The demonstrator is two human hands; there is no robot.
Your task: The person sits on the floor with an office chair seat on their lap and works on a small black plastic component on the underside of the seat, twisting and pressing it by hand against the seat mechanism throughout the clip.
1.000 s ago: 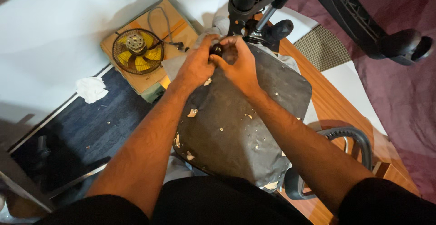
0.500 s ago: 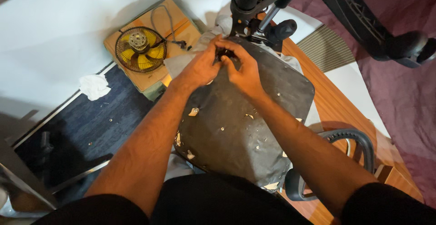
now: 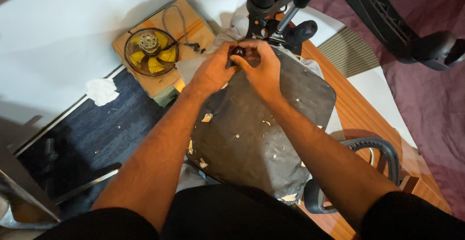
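Grip: left hand (image 3: 211, 72) and right hand (image 3: 262, 70) pressed together around a small black knob (image 3: 238, 52); fingers curled, pinching it from both sides.
Knob location: far edge of the upturned chair seat underside (image 3: 256, 133), just beside the black chair mechanism (image 3: 276, 24).
Seat surface: dark grey, worn, with pale flakes.
Armrest (image 3: 373, 148): black loop, right of the seat.
Left area: small fan with yellow blades (image 3: 151, 52) on a cardboard box (image 3: 196, 24).
Floor: crumpled white tissue (image 3: 101, 90), near left.
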